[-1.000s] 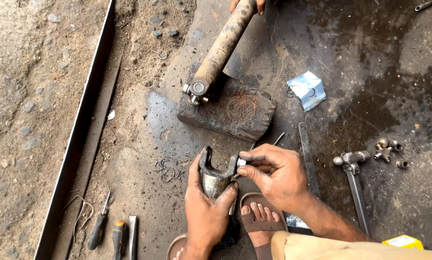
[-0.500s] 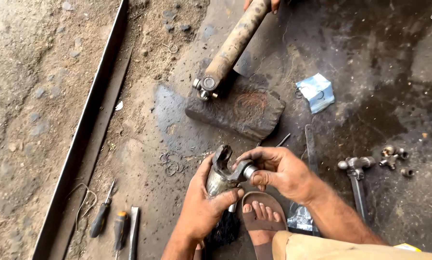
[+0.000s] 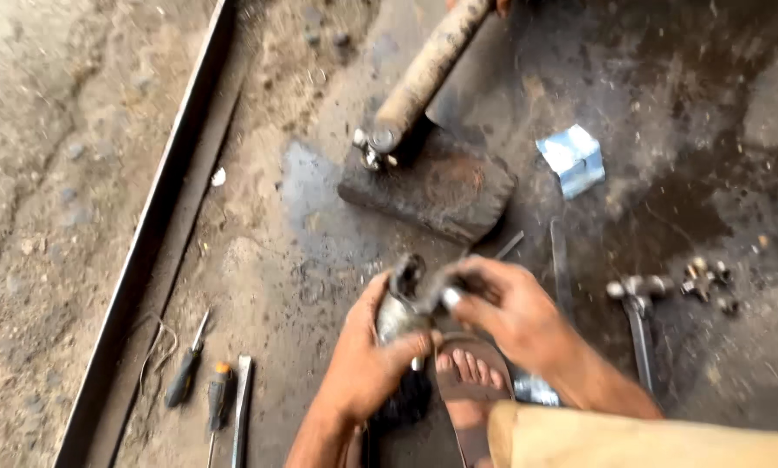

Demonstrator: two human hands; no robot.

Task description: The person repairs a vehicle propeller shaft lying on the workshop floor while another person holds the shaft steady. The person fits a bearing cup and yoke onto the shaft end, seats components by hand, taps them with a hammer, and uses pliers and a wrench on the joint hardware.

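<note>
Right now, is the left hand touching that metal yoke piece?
Touching: the head view shows the left hand wrapped around the metal yoke.

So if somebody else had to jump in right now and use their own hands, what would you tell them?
Left hand: wrapped around the lower part of the metal yoke, holding it above the sandalled foot.
Right hand: fingertips pinching a small round cap at the yoke's upper ear; the picture is too blurred to tell whether it is seated.
Nearby: the shaft rests with its end on the dark block. The hammer and loose small metal parts lie to the right, two screwdrivers to the left.
Done: yoke is off the shaft, in hand. Left: judging the cap's fit by touch.
</note>
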